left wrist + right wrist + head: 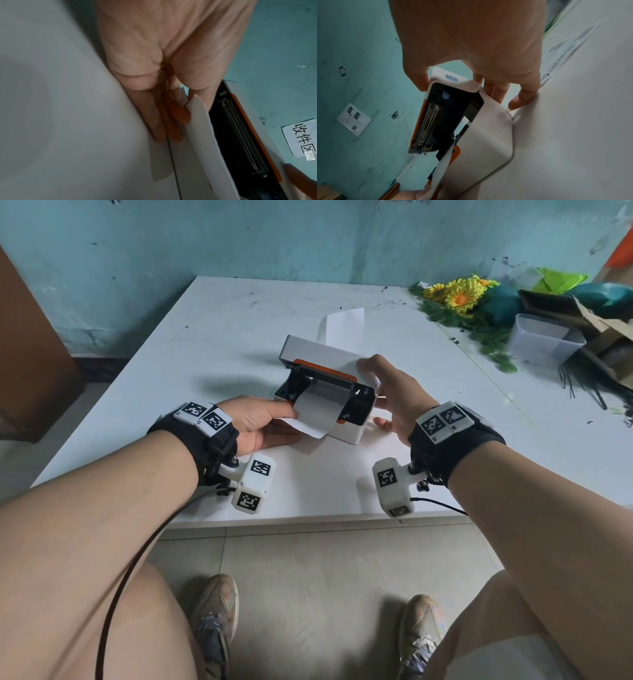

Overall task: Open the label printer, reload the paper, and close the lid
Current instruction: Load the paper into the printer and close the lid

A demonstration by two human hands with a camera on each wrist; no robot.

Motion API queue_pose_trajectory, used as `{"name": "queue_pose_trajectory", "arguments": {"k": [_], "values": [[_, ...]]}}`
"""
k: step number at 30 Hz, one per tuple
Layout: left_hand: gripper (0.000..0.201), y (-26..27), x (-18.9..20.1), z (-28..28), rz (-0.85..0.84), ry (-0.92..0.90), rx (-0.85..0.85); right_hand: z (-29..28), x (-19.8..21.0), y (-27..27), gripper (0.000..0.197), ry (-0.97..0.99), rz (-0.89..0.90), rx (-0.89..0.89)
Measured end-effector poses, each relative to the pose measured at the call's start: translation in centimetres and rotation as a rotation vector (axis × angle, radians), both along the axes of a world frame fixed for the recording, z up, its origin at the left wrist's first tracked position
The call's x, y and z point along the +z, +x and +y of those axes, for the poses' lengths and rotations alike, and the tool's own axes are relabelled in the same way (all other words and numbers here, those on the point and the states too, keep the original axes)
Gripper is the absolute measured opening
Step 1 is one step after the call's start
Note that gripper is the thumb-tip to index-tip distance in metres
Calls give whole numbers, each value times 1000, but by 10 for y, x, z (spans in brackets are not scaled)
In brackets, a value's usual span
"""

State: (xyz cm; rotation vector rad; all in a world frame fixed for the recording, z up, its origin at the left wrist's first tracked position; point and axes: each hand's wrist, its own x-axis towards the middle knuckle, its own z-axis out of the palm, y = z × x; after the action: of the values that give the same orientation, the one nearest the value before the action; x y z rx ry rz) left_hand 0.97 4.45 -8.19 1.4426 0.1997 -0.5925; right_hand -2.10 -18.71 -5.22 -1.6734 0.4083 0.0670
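The white label printer [346,433] with orange trim stands mid-table, its lid [318,350] raised partway. In the right wrist view the lid's [447,108] black underside and print bar show above the body [488,135]. My right hand [383,392] grips the lid's right end, thumb on one face and fingers behind it [453,86]. White paper [315,416] comes out of the front opening. My left hand [284,419] pinches its near left corner, with the fingers [180,119] under the sheet [202,128]. More paper [342,330] sticks up behind the printer.
Artificial sunflowers [459,292], a clear plastic tub [544,340] and an open cardboard box [609,337] crowd the table's right back corner. A brown board [30,364] leans at the left. The table's near edge [308,522] lies just under my wrists.
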Motion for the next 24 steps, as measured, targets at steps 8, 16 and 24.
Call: {"name": "queue_pose_trajectory", "arguments": {"k": [8,16,24], "values": [[26,-2,1,0,-6,-14,14,3,0,-1,44,-41,-18,29],[34,-4,2,0,-16,-13,13,7,3,-2,61,-55,-12,36],[30,-3,1,-1,-24,-19,10,5,2,-5,50,-53,-25,60]]}}
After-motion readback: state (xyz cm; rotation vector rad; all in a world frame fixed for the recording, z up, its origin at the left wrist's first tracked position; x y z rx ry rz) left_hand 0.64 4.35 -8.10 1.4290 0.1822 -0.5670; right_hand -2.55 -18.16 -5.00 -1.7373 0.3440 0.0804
